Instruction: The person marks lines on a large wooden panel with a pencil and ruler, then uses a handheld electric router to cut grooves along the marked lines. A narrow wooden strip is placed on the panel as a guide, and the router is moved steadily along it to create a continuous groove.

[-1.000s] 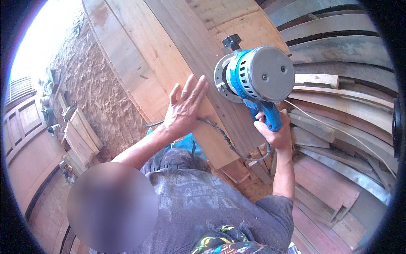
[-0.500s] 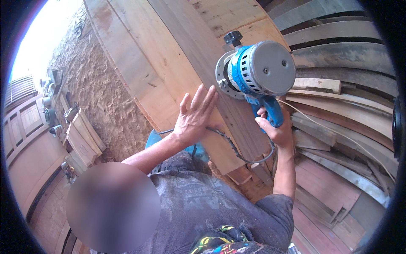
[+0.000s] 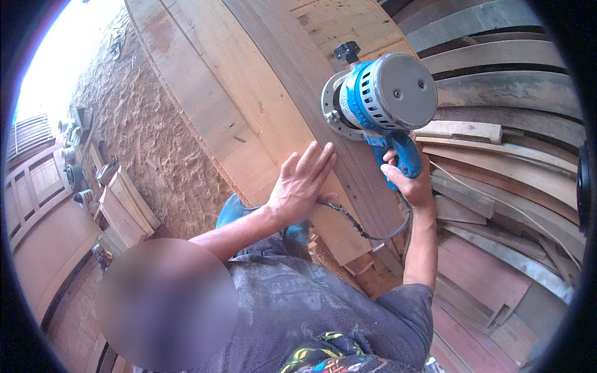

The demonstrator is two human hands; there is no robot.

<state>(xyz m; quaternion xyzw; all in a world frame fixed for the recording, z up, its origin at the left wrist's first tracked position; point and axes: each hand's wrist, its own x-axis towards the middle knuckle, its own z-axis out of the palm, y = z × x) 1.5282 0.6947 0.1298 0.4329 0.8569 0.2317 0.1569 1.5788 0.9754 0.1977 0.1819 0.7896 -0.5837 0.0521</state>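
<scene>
A blue and grey router [image 3: 388, 93] with a black knob stands on a long grey-brown board [image 3: 292, 87]. My right hand [image 3: 410, 180] is closed around its blue side handle. My left hand [image 3: 301, 186] lies open on the pale board [image 3: 267, 121] alongside, its fingertips at the edge of the grey-brown board. A dark, patched power cord [image 3: 348, 214] runs by my left hand and loops toward my right wrist. The router's bit and the spot under its base are hidden.
Stacked planks [image 3: 497, 93] fill the right side, with a thin pale cable [image 3: 497, 193] across them. Shavings-like brown litter [image 3: 149, 137] covers the ground at left. Wooden pieces [image 3: 127, 205] and a panelled door [image 3: 46, 186] stand farther left.
My left hand has shifted slightly right and nearer to me, still flat. The router and my right hand sit a little farther right and lower in the picture.
</scene>
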